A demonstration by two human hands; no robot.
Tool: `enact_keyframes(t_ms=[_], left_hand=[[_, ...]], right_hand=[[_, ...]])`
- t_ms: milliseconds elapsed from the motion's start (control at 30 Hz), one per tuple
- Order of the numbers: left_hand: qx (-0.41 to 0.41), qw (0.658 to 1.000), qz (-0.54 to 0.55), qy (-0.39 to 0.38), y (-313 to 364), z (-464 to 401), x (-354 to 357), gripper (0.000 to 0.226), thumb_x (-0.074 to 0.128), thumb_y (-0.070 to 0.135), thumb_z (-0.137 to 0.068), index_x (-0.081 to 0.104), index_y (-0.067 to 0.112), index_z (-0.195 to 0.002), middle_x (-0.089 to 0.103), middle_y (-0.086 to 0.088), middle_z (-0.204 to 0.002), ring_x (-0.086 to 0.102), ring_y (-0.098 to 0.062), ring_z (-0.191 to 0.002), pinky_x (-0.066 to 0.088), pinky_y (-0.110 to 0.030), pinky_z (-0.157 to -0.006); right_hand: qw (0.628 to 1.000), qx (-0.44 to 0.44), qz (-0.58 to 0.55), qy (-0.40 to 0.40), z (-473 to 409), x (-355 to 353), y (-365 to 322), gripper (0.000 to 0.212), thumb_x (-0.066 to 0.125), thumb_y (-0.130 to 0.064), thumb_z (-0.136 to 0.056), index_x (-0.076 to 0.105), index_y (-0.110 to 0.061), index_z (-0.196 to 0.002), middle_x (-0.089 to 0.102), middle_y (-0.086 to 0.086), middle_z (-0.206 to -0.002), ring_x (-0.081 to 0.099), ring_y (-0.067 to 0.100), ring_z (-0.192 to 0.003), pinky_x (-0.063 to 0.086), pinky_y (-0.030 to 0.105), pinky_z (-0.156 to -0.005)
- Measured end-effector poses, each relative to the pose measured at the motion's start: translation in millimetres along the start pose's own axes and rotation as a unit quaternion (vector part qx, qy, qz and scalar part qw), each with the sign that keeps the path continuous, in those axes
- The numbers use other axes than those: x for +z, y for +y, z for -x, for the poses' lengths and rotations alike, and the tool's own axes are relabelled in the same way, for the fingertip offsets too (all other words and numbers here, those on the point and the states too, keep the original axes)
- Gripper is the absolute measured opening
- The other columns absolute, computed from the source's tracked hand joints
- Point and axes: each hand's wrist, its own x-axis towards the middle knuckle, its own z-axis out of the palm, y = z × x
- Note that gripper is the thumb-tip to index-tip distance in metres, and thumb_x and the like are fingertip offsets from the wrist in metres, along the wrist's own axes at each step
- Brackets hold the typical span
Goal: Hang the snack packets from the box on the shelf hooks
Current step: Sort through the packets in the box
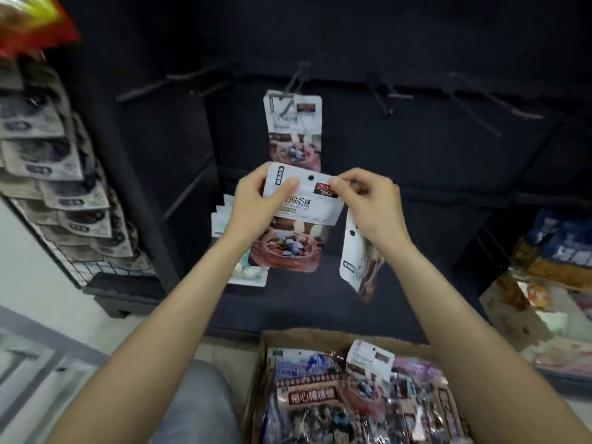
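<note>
The candy packet (304, 200) in hand sits just below the one packet already hanging (293, 133) on a hook (299, 76) of the dark shelf, so the job looks barely begun. The left hand (256, 203) grips its upper left corner, thumb on the front; the right hand (371, 203) pinches its upper right corner, and a second packet (360, 261) dangles under that same hand (by which fingers I cannot tell). The punched hole at the top of the held packet is well below the hook, so threading is not yet done. Beside that hook, to left and right, more hooks (381, 97) stand bare. Below the held packet, the cardboard box (288, 339) is crowded with assorted snack packets (320, 395), so most of the hanging appears to remain. Left of the hanging packet, a wire rack (83, 270) carries rows of other goods.
</note>
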Motion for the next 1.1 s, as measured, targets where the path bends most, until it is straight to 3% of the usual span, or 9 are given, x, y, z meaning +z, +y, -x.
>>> enact_keyframes(t_ms=[133,300,500,700,933,1100], left_hand=[[0.035,0.995,-0.011,0.089,4.1,-48.7,-9.4,0.014,0.062,0.026,-0.091,0.06,0.026,-0.077,0.063,0.017,-0.074,0.057,0.001,-0.073,0.044,-0.02,-0.072],[-0.001,0.992,-0.028,0.119,-12.6,-87.8,-22.5,0.018,0.064,0.029,-0.089,0.06,0.026,-0.072,0.062,0.012,-0.069,0.057,0.001,-0.065,0.047,-0.022,-0.067],[-0.071,0.991,0.066,0.097,-14.8,-115.6,-33.2,0.009,0.07,0.026,-0.085,0.069,0.017,-0.082,0.069,0.003,-0.077,0.065,-0.006,-0.069,0.053,-0.021,-0.063],[-0.088,0.991,0.061,0.075,-26.9,-130.8,-36.3,0.011,0.07,0.021,-0.085,0.069,0.013,-0.092,0.071,-0.001,-0.083,0.068,-0.007,-0.07,0.054,-0.02,-0.062],[-0.036,0.996,0.035,0.075,-36.6,-138.0,-32.2,0.003,0.067,0.019,-0.087,0.066,0.017,-0.086,0.069,0.004,-0.081,0.066,-0.005,-0.072,0.052,-0.021,-0.064],[0.056,0.993,-0.038,0.099,-41.6,-140.4,-31.2,0.009,0.07,0.024,-0.085,0.065,0.02,-0.078,0.066,0.008,-0.074,0.063,-0.004,-0.072,0.053,-0.022,-0.066]], right_hand=[[0.999,-0.01,0.029,0.025,-52.9,21.0,-20.3,0.018,0.065,-0.034,-0.087,0.066,-0.016,-0.085,0.051,-0.009,-0.057,0.046,0.006,-0.059,0.04,0.028,-0.061],[0.998,0.016,0.06,0.018,-92.2,44.6,-26.1,0.015,0.06,-0.033,-0.09,0.063,-0.018,-0.089,0.051,-0.012,-0.065,0.054,0.013,-0.074,0.04,0.027,-0.067],[0.995,0.02,0.081,0.059,-117.4,59.1,-28.5,0.016,0.056,-0.032,-0.091,0.061,-0.017,-0.09,0.053,-0.009,-0.067,0.061,0.02,-0.084,0.043,0.029,-0.069],[0.992,0.026,0.113,0.058,-132.3,67.9,-25.1,0.02,0.055,-0.036,-0.092,0.061,-0.017,-0.095,0.068,0.005,-0.093,0.062,0.024,-0.092,0.049,0.035,-0.079],[0.993,0.007,0.097,0.073,-129.8,70.0,-17.4,0.022,0.054,-0.035,-0.093,0.062,-0.015,-0.1,0.059,-0.003,-0.078,0.062,0.023,-0.088,0.049,0.036,-0.08],[0.995,0.009,0.07,0.074,-137.7,61.7,-12.1,0.016,0.058,-0.034,-0.09,0.06,-0.019,-0.086,0.05,-0.009,-0.066,0.055,0.017,-0.074,0.043,0.031,-0.067]])
